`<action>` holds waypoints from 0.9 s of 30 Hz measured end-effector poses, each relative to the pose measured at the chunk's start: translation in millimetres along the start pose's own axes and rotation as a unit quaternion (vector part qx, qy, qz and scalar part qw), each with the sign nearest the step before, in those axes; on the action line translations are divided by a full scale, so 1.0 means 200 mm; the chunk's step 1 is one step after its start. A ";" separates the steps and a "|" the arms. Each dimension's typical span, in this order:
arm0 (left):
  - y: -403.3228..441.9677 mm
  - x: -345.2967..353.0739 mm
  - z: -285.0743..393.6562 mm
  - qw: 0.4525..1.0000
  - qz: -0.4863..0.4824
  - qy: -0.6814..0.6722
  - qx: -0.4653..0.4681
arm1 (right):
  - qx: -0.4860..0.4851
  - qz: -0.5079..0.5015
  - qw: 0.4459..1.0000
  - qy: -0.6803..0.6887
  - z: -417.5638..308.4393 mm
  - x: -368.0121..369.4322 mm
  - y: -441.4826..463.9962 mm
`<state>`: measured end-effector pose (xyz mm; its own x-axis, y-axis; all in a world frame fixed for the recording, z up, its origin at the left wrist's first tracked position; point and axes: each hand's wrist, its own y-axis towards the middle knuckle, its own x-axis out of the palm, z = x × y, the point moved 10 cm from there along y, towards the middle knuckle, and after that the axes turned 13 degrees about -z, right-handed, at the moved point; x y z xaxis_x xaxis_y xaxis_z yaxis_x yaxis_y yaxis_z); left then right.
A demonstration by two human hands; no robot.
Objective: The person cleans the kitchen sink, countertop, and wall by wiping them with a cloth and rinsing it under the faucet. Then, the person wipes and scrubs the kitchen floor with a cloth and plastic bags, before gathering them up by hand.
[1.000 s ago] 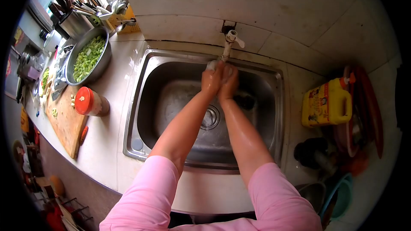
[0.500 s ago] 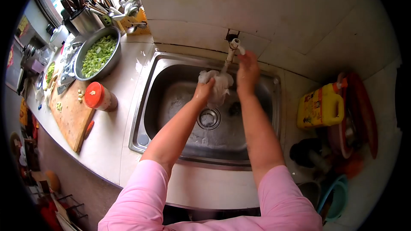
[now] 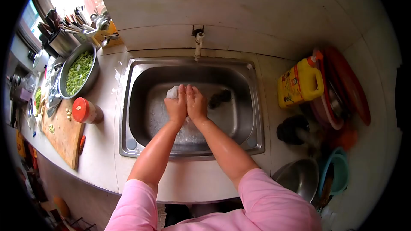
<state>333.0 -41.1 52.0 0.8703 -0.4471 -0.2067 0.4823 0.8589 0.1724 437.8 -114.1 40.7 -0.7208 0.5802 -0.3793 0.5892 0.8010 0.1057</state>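
Over the steel sink (image 3: 252,102), my left hand (image 3: 176,106) and my right hand (image 3: 197,105) are pressed together, both closed round a wet white cloth (image 3: 172,93). Only a bunched part of the cloth shows, at the left hand's outer side; the rest is hidden between the palms. The faucet (image 3: 199,45) stands behind the hands at the wall, with no stream of water visible below it. A dark clump (image 3: 220,98) lies in the sink to the right of my right hand.
At left are a bowl of chopped greens (image 3: 79,73), a red-lidded jar (image 3: 87,111), a cutting board (image 3: 64,136), a knife block (image 3: 63,42) and utensils. At right stand a yellow jug (image 3: 299,83), a metal bowl (image 3: 299,177) and a teal basin (image 3: 340,171).
My right hand has left the faucet handle and closed on the cloth with my left hand. Both hands are nearer to me, the water has stopped, and the view has shifted.
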 end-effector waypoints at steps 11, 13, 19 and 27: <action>-0.14 0.18 -0.38 0.873 -0.075 -0.398 -0.271 | -0.114 0.041 0.982 0.142 0.03 -0.11 -0.15; -0.18 0.22 -0.19 0.864 -0.220 -0.388 -0.233 | -0.126 -0.045 0.990 0.035 -0.16 -0.15 -0.25; -0.41 -0.14 0.02 0.869 -0.367 0.333 0.020 | -0.050 0.218 0.962 -0.156 -0.15 -0.80 -0.46; -0.59 -0.43 -0.01 0.836 -0.261 0.470 0.106 | 0.246 0.142 0.844 -0.454 0.50 -1.06 -0.14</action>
<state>200.9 -103.7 47.2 0.1200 -0.2684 -0.9558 0.8661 0.4989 -0.0313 609.3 -274.1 26.6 -0.0789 0.2065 -0.9753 0.9329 0.3602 0.0008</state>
